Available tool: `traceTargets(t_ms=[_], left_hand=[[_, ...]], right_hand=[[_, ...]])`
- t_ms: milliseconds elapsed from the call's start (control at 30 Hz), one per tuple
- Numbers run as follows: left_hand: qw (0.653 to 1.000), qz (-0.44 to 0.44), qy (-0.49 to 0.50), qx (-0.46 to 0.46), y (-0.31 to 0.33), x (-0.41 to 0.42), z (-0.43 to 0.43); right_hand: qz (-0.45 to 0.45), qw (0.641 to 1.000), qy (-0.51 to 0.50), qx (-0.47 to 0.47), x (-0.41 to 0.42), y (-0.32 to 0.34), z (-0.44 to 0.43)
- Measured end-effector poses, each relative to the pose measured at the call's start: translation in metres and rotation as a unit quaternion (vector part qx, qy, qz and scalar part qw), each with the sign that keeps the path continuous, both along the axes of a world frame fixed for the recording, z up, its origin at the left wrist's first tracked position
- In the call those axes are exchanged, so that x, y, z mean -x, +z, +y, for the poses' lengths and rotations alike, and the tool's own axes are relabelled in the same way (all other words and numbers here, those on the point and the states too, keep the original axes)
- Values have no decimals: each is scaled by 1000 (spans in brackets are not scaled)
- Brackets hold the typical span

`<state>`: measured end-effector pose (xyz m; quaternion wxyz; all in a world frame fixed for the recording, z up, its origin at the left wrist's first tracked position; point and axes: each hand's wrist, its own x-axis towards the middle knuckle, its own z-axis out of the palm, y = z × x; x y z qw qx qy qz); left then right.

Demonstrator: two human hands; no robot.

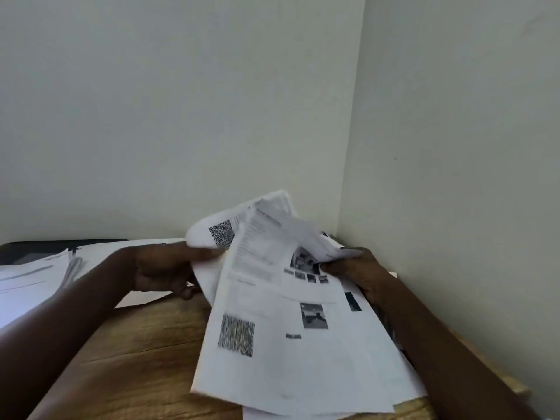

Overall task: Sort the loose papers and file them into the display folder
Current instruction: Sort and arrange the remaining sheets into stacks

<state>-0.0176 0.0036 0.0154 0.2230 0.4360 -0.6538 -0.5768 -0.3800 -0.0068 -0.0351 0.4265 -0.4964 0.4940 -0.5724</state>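
Observation:
A sheaf of loose printed papers [272, 313] with QR codes and small photos lies tilted over the right part of the wooden table [145, 344]. My left hand [163, 268] grips the left edge of the upper sheets, which curl upward. My right hand [354, 265] pinches their right edge near the wall corner. A second pile of papers [33, 277] lies at the far left, partly on a dark folder [36, 248] at the back left. Motion blur softens the pages.
Two pale walls meet in a corner just behind and right of the papers. A flat white sheet [127, 247] lies at the back of the table. The table's right edge [485, 359] runs close along the right wall.

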Motion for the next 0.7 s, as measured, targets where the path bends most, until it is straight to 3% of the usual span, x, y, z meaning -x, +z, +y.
traceTargets(t_ms=[100,267,367,467,567,700], left_hand=[[993,77,90,4,-5,-10,-16],[980,36,167,102,-11,-13,-31],[992,-69,90,59,-5,-23,-27],[980,-198,14,32,-3,-21,-20],[978,-180,64,81,-8,-12,-23],[976,-201,-81,28,-6,1,-12]], right_hand=[[88,992,77,41,-16,18,14],[135,985,59,88,-6,4,7],[107,991,26,71,-2,-3,3],[52,997,16,56,-1,-5,2],[8,999,29,28,-2,-5,1],[32,997,57,-34,1,-1,1]])
